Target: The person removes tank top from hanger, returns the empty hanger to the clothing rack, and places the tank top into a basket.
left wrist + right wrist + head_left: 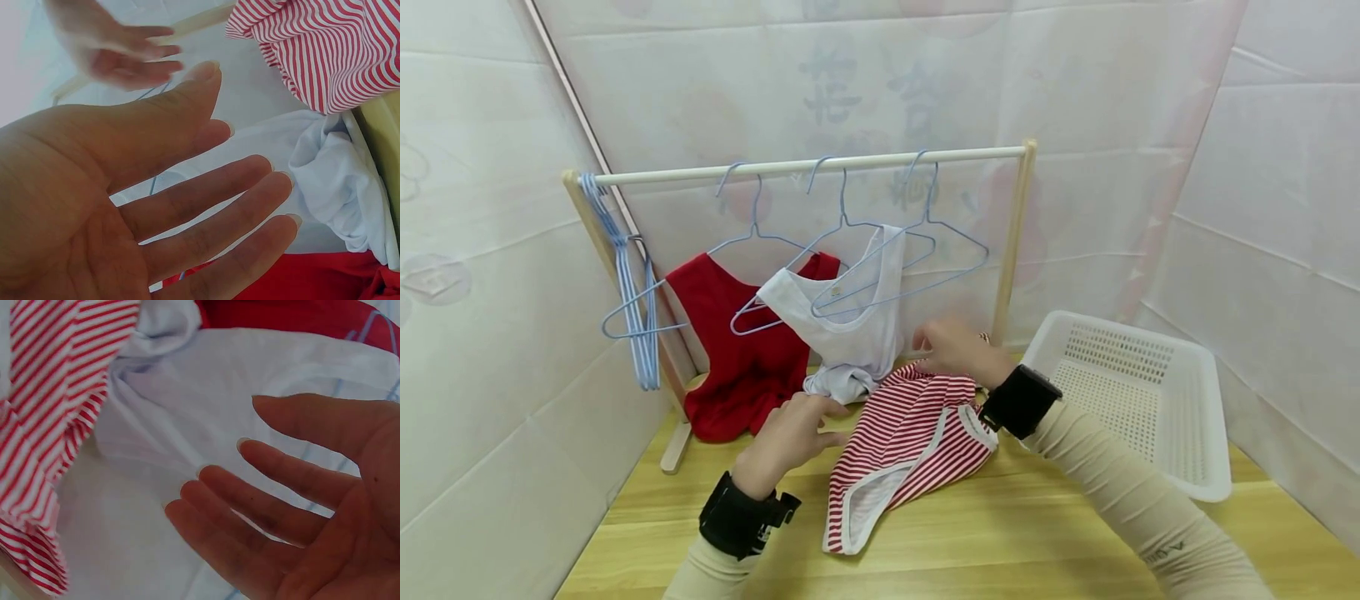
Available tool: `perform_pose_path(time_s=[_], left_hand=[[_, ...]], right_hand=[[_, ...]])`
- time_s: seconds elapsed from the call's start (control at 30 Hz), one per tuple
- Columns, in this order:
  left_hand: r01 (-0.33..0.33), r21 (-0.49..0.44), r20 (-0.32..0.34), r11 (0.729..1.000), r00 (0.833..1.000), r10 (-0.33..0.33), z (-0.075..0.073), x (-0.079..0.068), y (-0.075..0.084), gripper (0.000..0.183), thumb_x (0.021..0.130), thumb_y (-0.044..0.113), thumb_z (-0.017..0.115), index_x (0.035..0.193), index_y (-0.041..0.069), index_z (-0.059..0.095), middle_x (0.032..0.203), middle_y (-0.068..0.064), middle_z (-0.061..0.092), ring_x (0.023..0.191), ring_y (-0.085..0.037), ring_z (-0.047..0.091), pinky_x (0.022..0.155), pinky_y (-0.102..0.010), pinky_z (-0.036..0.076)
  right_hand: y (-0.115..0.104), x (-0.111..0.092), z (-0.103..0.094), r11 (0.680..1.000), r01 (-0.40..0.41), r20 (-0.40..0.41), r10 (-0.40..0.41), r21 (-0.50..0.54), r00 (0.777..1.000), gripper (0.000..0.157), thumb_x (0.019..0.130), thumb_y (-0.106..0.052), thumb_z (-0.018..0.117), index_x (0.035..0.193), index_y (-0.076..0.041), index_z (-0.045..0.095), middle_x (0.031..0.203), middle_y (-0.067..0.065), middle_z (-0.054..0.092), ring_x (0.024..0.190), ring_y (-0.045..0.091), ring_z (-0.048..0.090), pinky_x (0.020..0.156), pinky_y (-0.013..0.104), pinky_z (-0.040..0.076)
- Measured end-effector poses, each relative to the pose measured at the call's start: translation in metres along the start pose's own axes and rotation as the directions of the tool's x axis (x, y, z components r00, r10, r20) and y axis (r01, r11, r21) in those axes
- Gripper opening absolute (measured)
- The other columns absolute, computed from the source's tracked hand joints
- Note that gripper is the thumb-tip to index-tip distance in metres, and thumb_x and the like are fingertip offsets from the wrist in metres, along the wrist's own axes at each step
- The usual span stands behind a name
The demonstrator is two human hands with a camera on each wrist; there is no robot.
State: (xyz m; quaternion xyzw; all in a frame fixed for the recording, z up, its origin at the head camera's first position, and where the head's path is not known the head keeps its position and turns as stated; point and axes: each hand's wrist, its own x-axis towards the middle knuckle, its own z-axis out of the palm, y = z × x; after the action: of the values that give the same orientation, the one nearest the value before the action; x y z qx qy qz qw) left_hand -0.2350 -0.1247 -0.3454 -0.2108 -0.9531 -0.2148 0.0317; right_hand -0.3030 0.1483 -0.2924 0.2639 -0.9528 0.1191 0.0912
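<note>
A red-and-white striped top with white trim (pixel 898 425) lies on the table, its far end bunched. My right hand (pixel 958 348) is over that far end, fingers relaxed and holding nothing in the right wrist view. At the striped top's left side, my left hand (pixel 790 435) is spread with an empty palm; the left wrist view shows its fingers (pixel 212 206) apart. Behind the hands, a white tank top (pixel 842 333) hangs on a blue hanger, its hem crumpled on the table. Left of it hangs a red top (pixel 730 383). A bare blue hanger (pixel 958 277) hangs to the right.
A clothes rack with a white rail (pixel 688 173) and wooden posts stands at the back. Several blue hangers (pixel 638 317) bunch at its left end. A white perforated basket (pixel 1213 417) sits on the table's right side. Pale curtains (pixel 1262 250) surround the table.
</note>
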Motion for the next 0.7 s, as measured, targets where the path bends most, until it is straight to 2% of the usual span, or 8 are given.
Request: perform_pose_path(time_s=[0.17, 0.3, 0.47, 0.57, 0.7], left_hand=[[0.008, -0.015, -0.007, 1.000, 1.000, -0.008, -0.001, 0.001, -0.003, 0.031, 0.083, 0.020, 0.087, 0.113, 0.017, 0.080, 0.112, 0.001, 0.079, 0.095, -0.026, 0.074, 0.072, -0.037, 0.059], [0.012, -0.017, -0.009, 1.000, 1.000, -0.013, 0.000, 0.002, -0.004, 0.032, 0.082, 0.019, 0.087, 0.114, 0.016, 0.080, 0.113, 0.000, 0.078, 0.096, -0.027, 0.074, 0.074, -0.040, 0.059], [0.016, -0.008, -0.007, 1.000, 1.000, -0.016, 0.000, 0.003, -0.006, 0.034, 0.082, 0.019, 0.087, 0.115, 0.016, 0.079, 0.115, -0.001, 0.078, 0.097, -0.027, 0.073, 0.075, -0.041, 0.060], [0.016, 0.000, -0.005, 1.000, 1.000, -0.016, -0.001, 0.003, -0.006, 0.035, 0.083, 0.019, 0.087, 0.116, 0.016, 0.079, 0.116, -0.001, 0.077, 0.098, -0.028, 0.073, 0.075, -0.041, 0.060], [0.021, 0.014, -0.004, 1.000, 1.000, -0.021, -0.002, 0.002, -0.005, 0.035, 0.083, 0.019, 0.087, 0.117, 0.017, 0.078, 0.116, -0.002, 0.077, 0.097, -0.027, 0.073, 0.075, -0.041, 0.060]], right_hand=[[0.003, 0.004, 0.034, 1.000, 0.020, 0.120, -0.022, 0.013, 0.992, 0.045, 0.080, -0.014, 0.086, 0.121, -0.003, 0.071, 0.121, 0.015, 0.073, 0.115, 0.037, 0.068, 0.099, 0.049, 0.055], [0.009, 0.006, 0.058, 0.999, 0.036, 0.186, -0.039, 0.020, 0.982, 0.059, 0.077, -0.012, 0.089, 0.131, -0.003, 0.066, 0.130, 0.017, 0.069, 0.123, 0.038, 0.064, 0.106, 0.049, 0.052], [0.017, 0.006, 0.085, 0.999, 0.037, 0.317, -0.031, -0.011, 0.948, 0.074, 0.077, -0.012, 0.089, 0.143, -0.005, 0.057, 0.143, 0.018, 0.063, 0.134, 0.038, 0.057, 0.113, 0.047, 0.046], [0.021, 0.003, 0.100, 1.000, -0.003, 0.392, -0.004, 0.018, 0.920, 0.079, 0.076, -0.007, 0.089, 0.147, -0.009, 0.056, 0.147, 0.015, 0.060, 0.136, 0.035, 0.056, 0.113, 0.047, 0.046], [0.021, -0.003, 0.112, 1.000, -0.005, 0.432, 0.000, 0.012, 0.902, 0.082, 0.071, -0.004, 0.091, 0.145, -0.012, 0.058, 0.146, 0.012, 0.061, 0.135, 0.033, 0.056, 0.112, 0.047, 0.047]])
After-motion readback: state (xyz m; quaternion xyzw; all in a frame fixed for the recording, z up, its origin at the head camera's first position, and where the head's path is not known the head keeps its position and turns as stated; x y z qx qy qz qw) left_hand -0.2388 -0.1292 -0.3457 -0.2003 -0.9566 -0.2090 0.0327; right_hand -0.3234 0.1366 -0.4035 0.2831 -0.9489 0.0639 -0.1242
